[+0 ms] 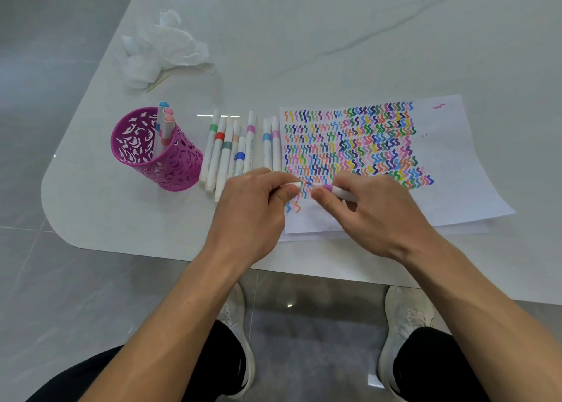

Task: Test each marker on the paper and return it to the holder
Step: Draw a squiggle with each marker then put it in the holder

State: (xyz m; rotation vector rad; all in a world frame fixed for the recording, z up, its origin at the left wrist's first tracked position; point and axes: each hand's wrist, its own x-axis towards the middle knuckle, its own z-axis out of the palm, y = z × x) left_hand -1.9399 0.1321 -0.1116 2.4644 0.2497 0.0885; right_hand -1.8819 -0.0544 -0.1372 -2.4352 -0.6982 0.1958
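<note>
A: Hands, what's each got?
B: R hand (374, 216) grips a white marker w/ a purple band (337, 191), fingers curled round the barrel. L hand (252, 201) pinches its white cap (293, 184), just off the tip. Both sit over the near-left corner of the white paper sheet covered in multicolour squiggles (450, 170).
A: Holder?
B: Magenta perforated metal cup (170, 164), left of the hands, upright, w/ three pastel-capped markers (164, 122) standing in it.
A: Anything btwn?
B: Row of white markers w/ coloured bands (231, 155), lying side by side btwn cup and paper. L hand covers some near ends. Crumpled white tissue (164, 49) + thin wooden stick (158, 83) lie further back on the white marble table (334, 36).
</note>
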